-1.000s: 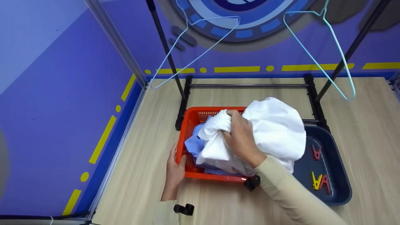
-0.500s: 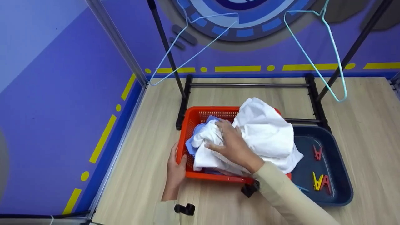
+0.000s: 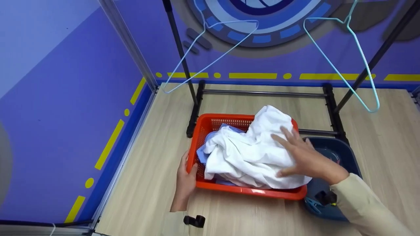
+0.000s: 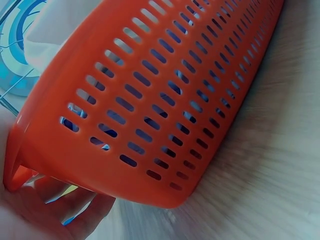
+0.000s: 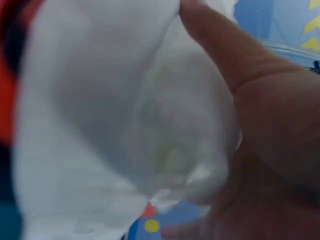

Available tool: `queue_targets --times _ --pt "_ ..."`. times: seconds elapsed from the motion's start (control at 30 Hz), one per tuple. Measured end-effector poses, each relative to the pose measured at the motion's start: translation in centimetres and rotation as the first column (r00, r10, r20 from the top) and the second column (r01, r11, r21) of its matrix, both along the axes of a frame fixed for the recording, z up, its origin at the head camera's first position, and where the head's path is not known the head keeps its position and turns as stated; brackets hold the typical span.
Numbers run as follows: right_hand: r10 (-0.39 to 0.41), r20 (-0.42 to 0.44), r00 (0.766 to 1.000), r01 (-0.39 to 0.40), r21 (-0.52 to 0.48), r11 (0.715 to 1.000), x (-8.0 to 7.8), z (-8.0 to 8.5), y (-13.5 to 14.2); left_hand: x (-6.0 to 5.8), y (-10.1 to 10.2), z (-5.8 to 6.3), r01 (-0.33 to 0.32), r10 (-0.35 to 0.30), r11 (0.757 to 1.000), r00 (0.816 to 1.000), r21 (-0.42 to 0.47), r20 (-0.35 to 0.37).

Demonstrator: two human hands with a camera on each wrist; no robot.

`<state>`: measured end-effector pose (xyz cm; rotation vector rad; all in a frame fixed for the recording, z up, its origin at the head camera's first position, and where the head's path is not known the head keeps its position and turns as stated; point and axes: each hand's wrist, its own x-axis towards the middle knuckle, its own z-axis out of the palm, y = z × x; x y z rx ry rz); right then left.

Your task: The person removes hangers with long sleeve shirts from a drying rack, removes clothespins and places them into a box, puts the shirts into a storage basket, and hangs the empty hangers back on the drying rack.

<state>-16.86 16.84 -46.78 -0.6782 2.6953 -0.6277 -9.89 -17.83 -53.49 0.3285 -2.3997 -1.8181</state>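
Observation:
My left hand (image 3: 186, 182) grips the left rim of an orange-red perforated plastic basket (image 3: 242, 190), its thumb over the rim. In the left wrist view, the fingers (image 4: 75, 207) curl beneath the lip of the basket (image 4: 135, 165). A crumpled white cloth (image 3: 242, 154) fills most of the basket and reaches its right rim. Beneath it, blue fabric (image 3: 202, 155) shows on the left. Over the cloth's right part my right hand (image 3: 305, 159) has its fingers spread, not gripping. In the right wrist view, white cloth (image 5: 75, 150) lies beside that hand (image 5: 280, 110); contact is unclear.
A dark blue tray (image 3: 352, 155) stands on the right, partly hidden by my right arm and the basket; a light-blue item (image 3: 312, 206) lies in it. Two hangers, one left (image 3: 216, 61) and one right (image 3: 326, 18), hang before a black-framed rack (image 3: 262, 93).
My right hand has let go of the white cloth and moved right with spread fingers. The cloth has dropped and settled lower into the basket. My left hand keeps its grip.

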Motion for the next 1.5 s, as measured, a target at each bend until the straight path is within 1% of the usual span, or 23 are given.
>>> queue_targets --times 0.07,0.1,0.2,0.3,0.37,0.43,0.5,0.67,0.77,0.9,1.0,1.03,1.1,1.2,1.27,1.37,1.43,1.5 --pt "0.019 0.036 0.999 -0.019 0.001 1.000 0.4 -0.9 0.4 0.0 0.0 -0.1 0.003 -0.003 1.000 1.000 0.002 -0.003" --pt "0.030 0.040 0.999 -0.030 0.000 1.000 0.7 -1.3 0.4 -0.1 -0.1 -0.4 0.002 -0.002 1.000 1.000 0.009 -0.002" --pt "0.046 0.017 0.999 -0.046 0.026 0.999 1.4 -2.1 -0.1 -0.5 -0.4 -1.6 0.000 0.000 1.000 1.000 0.021 0.002" --pt "0.029 -0.033 0.999 -0.026 0.096 0.995 1.9 -2.7 -1.2 -0.8 -0.7 -2.6 -0.009 0.009 1.000 1.000 0.014 0.007" --pt "0.016 -0.060 0.998 -0.007 0.139 0.990 2.0 -3.1 -2.3 -0.9 -0.8 -2.8 -0.018 0.018 1.000 1.000 -0.001 0.007" --pt "0.005 -0.089 0.996 0.010 0.165 0.986 1.9 -3.6 -3.5 -0.9 -0.9 -2.9 -0.028 0.028 1.000 1.000 -0.009 0.003" --pt "0.000 -0.097 0.995 0.017 0.173 0.985 1.8 -3.9 -4.5 -0.9 -0.9 -2.9 -0.030 0.030 0.999 1.000 -0.011 -0.003" --pt "-0.015 -0.061 0.998 0.024 0.159 0.987 1.3 -4.4 -6.2 -0.7 -0.9 -2.8 -0.015 0.015 1.000 1.000 -0.007 -0.010" --pt "-0.021 -0.025 0.999 0.025 0.151 0.988 0.9 -4.4 -7.2 -0.3 -0.7 -1.5 -0.008 0.008 1.000 1.000 -0.012 0.001" --pt "-0.065 -0.017 0.998 0.067 0.157 0.985 0.8 -4.6 -8.7 -0.3 -0.9 -1.6 -0.020 0.020 0.999 1.000 -0.034 -0.002" --pt "-0.100 -0.012 0.995 0.101 0.164 0.981 0.7 -5.0 -9.2 -0.8 -1.2 -2.9 -0.028 0.028 0.998 1.000 -0.049 -0.011" --pt "-0.106 -0.001 0.994 0.104 0.165 0.981 0.6 -5.0 -9.1 -0.8 -1.1 -2.9 -0.028 0.027 0.998 1.000 -0.050 -0.012" --pt "-0.104 0.016 0.994 0.100 0.165 0.981 0.5 -4.7 -8.8 -0.8 -1.0 -3.0 -0.027 0.026 0.998 1.000 -0.049 -0.013" --pt "-0.093 0.010 0.996 0.091 0.154 0.984 0.6 -3.1 -8.2 -0.8 -0.9 -3.0 -0.025 0.024 0.999 1.000 -0.045 -0.017" --pt "-0.093 -0.015 0.996 0.094 0.128 0.987 1.0 -1.6 -8.0 -0.8 -0.8 -3.0 -0.027 0.027 0.999 0.999 -0.040 -0.022" --pt "-0.090 -0.078 0.993 0.095 0.067 0.993 1.8 0.4 -8.4 -0.8 -0.8 -3.0 -0.031 0.030 0.999 0.999 -0.045 -0.029" --pt "-0.064 -0.110 0.992 0.068 0.033 0.997 2.4 1.2 -9.0 -0.8 -0.8 -3.0 -0.034 0.032 0.998 0.999 -0.051 -0.034" --pt "-0.022 -0.115 0.993 0.025 0.024 0.999 2.9 1.3 -9.9 -0.8 -0.8 -3.1 -0.038 0.036 0.998 0.999 -0.051 -0.027"
